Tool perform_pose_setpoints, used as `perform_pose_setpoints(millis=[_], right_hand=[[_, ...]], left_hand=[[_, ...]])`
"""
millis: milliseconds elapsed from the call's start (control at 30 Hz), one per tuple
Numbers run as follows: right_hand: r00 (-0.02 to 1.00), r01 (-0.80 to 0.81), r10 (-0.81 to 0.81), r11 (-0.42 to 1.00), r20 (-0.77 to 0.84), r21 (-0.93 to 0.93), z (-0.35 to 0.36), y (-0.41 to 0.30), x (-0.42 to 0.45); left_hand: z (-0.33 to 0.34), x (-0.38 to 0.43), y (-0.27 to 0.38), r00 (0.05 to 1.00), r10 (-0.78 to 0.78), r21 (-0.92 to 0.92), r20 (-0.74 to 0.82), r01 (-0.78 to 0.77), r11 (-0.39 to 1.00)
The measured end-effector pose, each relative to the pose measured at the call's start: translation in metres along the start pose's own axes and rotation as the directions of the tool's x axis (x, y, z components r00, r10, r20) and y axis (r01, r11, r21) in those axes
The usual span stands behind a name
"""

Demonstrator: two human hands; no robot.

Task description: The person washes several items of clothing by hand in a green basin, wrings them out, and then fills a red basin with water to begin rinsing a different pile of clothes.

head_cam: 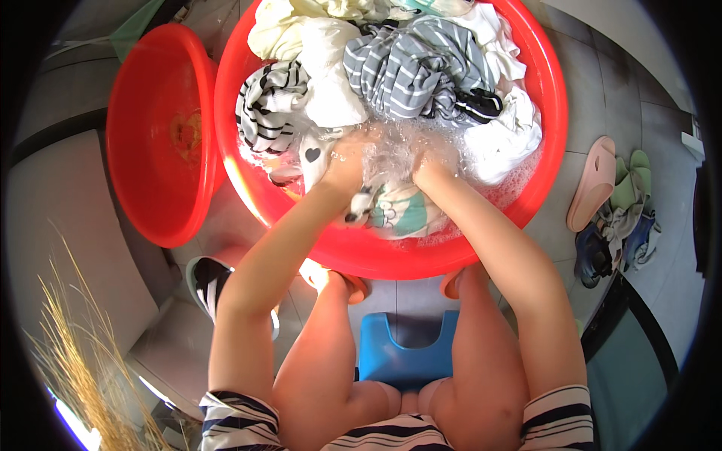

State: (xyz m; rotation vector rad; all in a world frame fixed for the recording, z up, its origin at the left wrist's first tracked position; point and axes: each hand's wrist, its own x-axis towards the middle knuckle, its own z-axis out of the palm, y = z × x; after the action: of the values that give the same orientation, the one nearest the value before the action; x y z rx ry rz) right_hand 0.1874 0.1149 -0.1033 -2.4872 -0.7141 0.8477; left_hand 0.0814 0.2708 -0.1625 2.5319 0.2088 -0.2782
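Observation:
Both of my hands are in sudsy, splashing water inside a large red plastic basin (395, 265). My left hand (358, 149) is blurred by the water, beside a white cloth with a black heart (313, 155). Across from it, my right hand (434, 152) is partly under the splash. Its fingers are hidden, so its grip does not show. Between my wrists and towards me lies a wet cream and mint-green printed garment (406, 208). Beyond my hands are a grey striped garment (406, 67), a black-and-white striped garment (273, 107) and a white garment (505, 138).
A second red basin (158, 135) stands tilted at the left. Pink slippers (592, 180), green slippers (640, 175) and dark shoes (592, 253) sit on the tiles at right. A blue plastic stool (395, 355) is beneath me. Dried grass stalks (73, 355) rise at lower left.

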Motion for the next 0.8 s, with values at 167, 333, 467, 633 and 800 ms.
perform_pose_setpoints(millis=[167, 333, 467, 633, 800], right_hand=[[0.987, -0.157, 0.163, 0.927, 0.011, 0.34, -0.017, 0.014, -0.013], [0.847, -0.519, 0.162, 0.044, 0.506, 0.854, -0.036, -0.026, -0.009], [0.912, -0.41, -0.083, -0.139, 0.402, 0.901, -0.025, 0.009, -0.016], [0.78, -0.453, 0.336, -0.279, 0.528, 0.847, -0.067, -0.058, -0.041], [0.98, -0.173, 0.171, 0.495, 0.099, 0.851, -0.082, -0.048, -0.065]], left_hand=[[-0.074, 0.019, 0.082, 0.802, -0.318, -0.064, 0.506, 0.403, 0.913], [-0.069, -0.019, 0.121, 0.902, -0.424, -0.973, 0.08, 0.162, 0.162], [-0.104, -0.034, 0.178, 0.976, -0.161, -0.597, -0.146, 0.043, 0.801], [-0.113, -0.029, 0.155, 0.954, -0.007, -0.305, -0.3, -0.088, 0.948], [-0.118, -0.022, 0.118, 0.934, -0.279, -0.427, -0.223, 0.164, 0.889]])
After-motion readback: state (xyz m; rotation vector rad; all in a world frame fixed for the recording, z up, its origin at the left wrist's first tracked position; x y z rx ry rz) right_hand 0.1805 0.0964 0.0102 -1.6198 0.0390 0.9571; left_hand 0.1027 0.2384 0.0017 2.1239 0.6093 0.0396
